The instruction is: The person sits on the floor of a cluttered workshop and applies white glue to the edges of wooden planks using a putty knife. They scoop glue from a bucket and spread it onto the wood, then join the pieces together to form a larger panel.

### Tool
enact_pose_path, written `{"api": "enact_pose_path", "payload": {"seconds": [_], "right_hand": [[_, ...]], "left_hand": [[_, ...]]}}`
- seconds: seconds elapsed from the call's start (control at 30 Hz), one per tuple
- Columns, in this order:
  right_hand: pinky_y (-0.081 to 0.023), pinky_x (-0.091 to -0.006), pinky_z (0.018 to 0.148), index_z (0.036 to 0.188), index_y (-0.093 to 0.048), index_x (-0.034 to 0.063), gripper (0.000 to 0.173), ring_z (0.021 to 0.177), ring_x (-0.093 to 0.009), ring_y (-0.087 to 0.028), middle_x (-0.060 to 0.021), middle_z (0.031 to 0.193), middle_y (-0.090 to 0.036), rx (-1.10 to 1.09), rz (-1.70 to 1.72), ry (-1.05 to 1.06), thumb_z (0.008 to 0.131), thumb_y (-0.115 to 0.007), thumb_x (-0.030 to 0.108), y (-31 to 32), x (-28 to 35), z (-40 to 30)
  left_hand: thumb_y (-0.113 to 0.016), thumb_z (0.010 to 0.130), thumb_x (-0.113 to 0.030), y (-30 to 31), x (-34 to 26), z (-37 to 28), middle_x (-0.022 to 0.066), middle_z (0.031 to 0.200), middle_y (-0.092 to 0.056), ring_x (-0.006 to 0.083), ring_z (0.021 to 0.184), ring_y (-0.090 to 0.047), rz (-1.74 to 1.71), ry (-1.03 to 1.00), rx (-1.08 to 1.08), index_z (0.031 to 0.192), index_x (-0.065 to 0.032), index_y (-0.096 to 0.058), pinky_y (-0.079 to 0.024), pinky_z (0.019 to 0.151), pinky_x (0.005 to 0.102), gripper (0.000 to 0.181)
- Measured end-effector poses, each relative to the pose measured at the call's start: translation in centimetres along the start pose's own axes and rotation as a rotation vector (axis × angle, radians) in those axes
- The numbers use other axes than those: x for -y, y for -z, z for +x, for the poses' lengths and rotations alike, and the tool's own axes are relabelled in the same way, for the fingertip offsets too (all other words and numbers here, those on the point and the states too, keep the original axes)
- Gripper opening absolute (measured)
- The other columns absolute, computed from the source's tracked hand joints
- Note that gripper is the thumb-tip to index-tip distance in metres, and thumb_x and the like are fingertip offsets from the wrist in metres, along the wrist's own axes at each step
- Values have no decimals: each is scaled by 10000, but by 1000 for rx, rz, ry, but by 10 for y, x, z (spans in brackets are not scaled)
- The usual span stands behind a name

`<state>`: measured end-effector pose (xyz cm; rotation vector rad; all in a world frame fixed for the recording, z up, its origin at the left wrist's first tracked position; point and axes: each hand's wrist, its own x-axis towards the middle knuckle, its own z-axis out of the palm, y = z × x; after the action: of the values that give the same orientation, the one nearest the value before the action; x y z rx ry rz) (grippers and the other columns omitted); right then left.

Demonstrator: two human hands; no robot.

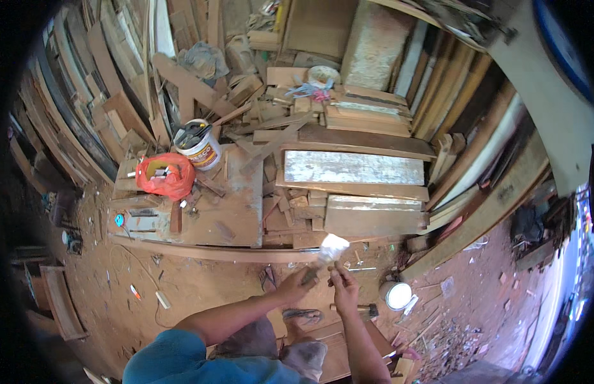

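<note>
My left hand (299, 286) is closed around a short tool (334, 248) whose broad end is bright white, like a scraper blade coated in paste. Just right of it, my right hand (344, 288) has its thumb and fingers pinched together near the tool's lower end. Whether something thin is between them is too blurred to tell. Below the right hand lies a hammer (372, 310) on the ground. An open tin (398, 295) of white material stands right of that hand. Beyond the tool is a stack of wooden boards (373, 216).
A low work board (234, 206) carries a red plastic bag (165, 176) and a white bucket of tools (201, 146). Planks (105, 62) lean along the left; a long beam (489, 206) slants at right. A cable with a white socket block (163, 300) lies on the dirt floor.
</note>
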<state>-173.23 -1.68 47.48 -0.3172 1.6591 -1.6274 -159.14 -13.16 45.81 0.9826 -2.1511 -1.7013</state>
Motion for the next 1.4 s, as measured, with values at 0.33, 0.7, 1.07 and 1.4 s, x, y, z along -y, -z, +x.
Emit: {"api": "enact_pose_path", "payload": {"seconds": [0.33,0.7,1.07,1.4], "right_hand": [[-485,-251,679,1196,-668,-56,330,738,-100,-587,-48,912,-679,-75,-209,-5,986,-694,197,-93,3,132],[-510,-295,850,1140,-695,-34,289,870,-135,-640,-95,962,-728,130,-675,338,969,-704,199,-148,90,426],[-521,-514,926,1200,-653,-52,439,1057,-473,-650,-305,1083,-686,-13,-1543,931,805,-649,139,-262,122,814],[-527,-510,948,1260,-659,62,453,1077,-426,-674,-242,1121,-708,158,-1920,781,876,-716,294,-298,138,815]], "left_hand": [[-710,898,-453,195,185,130,143,1151,-701,307,1167,-633,679,89,32,1188,-70,-701,-478,1033,434,480],[-587,982,-481,229,255,316,93,1537,-420,268,1423,-394,958,-145,106,1422,-126,-511,-341,1188,463,571],[-703,901,-416,241,273,329,146,1312,-574,334,1221,-554,279,71,66,1303,-103,-572,-458,1040,474,526],[-783,880,-263,244,255,333,80,1011,-666,211,961,-669,259,-29,26,1183,-82,-618,-546,822,354,390]]}}
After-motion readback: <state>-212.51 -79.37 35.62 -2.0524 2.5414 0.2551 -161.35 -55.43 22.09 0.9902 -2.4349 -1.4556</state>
